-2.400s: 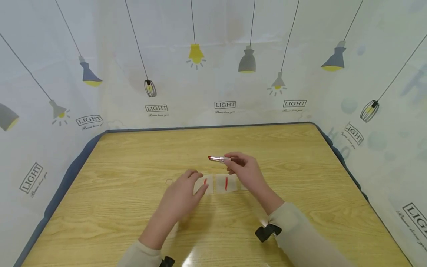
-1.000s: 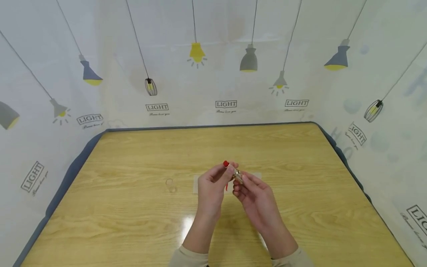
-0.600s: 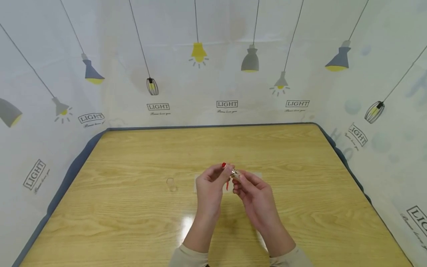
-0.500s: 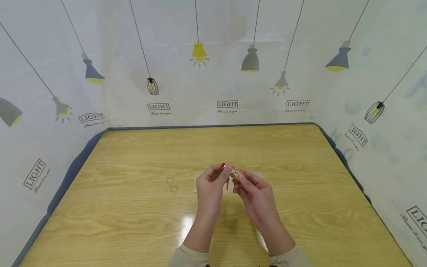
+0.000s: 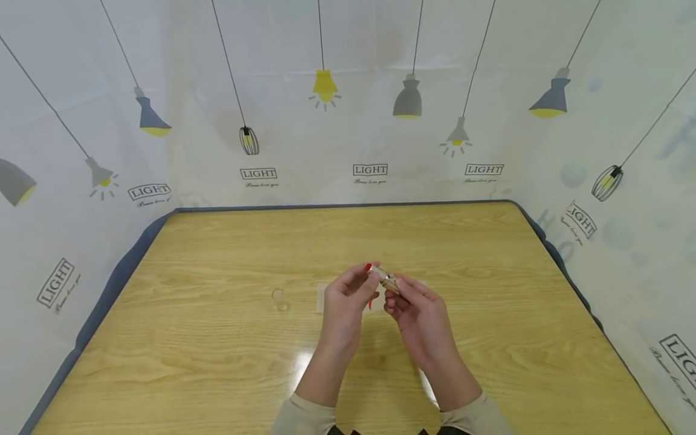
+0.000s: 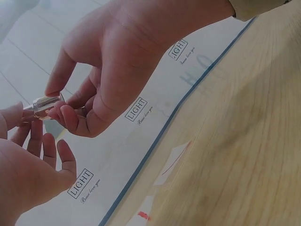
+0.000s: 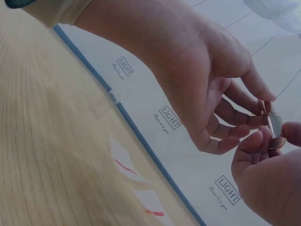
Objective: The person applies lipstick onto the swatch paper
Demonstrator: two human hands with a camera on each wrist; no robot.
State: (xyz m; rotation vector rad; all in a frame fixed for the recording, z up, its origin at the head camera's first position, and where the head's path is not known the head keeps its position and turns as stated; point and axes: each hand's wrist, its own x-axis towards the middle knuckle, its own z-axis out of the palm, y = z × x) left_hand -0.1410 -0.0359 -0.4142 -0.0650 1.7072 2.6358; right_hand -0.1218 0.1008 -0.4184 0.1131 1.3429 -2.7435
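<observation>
Both hands hold one lipstick [image 5: 389, 281] just above the middle of the table. My left hand [image 5: 341, 308] pinches its upper part, where a bit of red [image 5: 368, 266] shows past the thumb and fingertips. At the shiny gold base, my right hand [image 5: 421, 320] grips with thumb and fingers. The left wrist view has the metallic tube [image 6: 46, 104] between the two sets of fingertips. Seen from the right wrist, the round end of the lipstick [image 7: 276, 141] points down beside the right fingers. Under the hands lie white paper pieces [image 5: 321, 299] with red strokes, largely covered in the head view.
Left of the papers, a clear see-through cap [image 5: 280, 301] lies on the wooden table [image 5: 217, 338]. Walls printed with lamps [image 5: 323, 87] stand behind the table and along both sides, with a dark blue border [image 5: 261, 209] at its edge.
Earlier, the right hand alone held the lipstick over the papers; then the left hand came up and took its upper part. Lately the right hand shifted slightly right, exposing more tube.
</observation>
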